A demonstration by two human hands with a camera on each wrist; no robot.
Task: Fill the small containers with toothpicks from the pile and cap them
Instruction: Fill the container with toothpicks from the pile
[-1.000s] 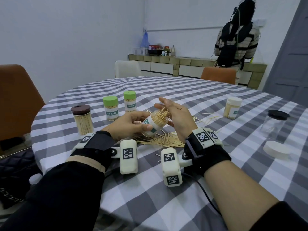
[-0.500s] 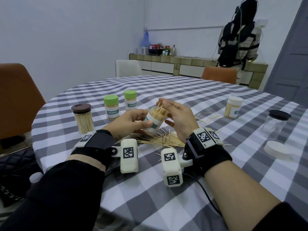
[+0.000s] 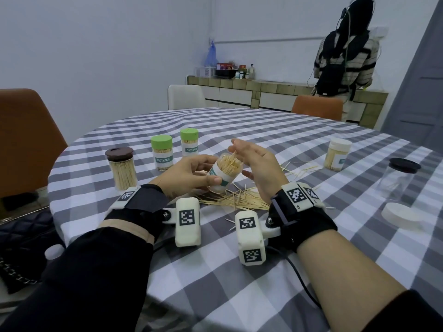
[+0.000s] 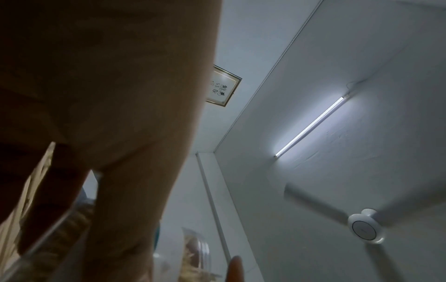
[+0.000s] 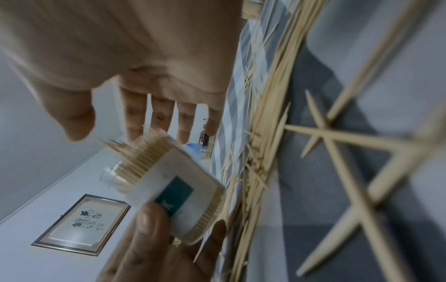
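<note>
From the head view, my left hand point(image 3: 189, 177) grips the small container point(image 3: 225, 172), tilted, its mouth packed with toothpicks and uncapped. My right hand point(image 3: 260, 168) hovers at that mouth, fingers loosely spread, holding nothing I can make out. Four filled, capped containers stand on the table point(image 3: 239, 271): a brown-lidded jar point(image 3: 122, 170), two green-capped ones point(image 3: 162, 152) point(image 3: 189, 144) and a white-capped one point(image 3: 338, 156). A clear jar with a black lid point(image 3: 395, 178) looks empty, a loose white cap point(image 3: 399, 215) lies near it, and the pile point(image 3: 236, 200) lies under my hands (so plenty remains).

The left wrist view shows mostly my dark palm and the ceiling; finger state is unclear there.

In the right wrist view, the right hand's fingers point(image 5: 164, 114) are straight and apart above the brimming container point(image 5: 169, 188), pinched by the left thumb point(image 5: 149, 227). I judge capping comes next.
</note>
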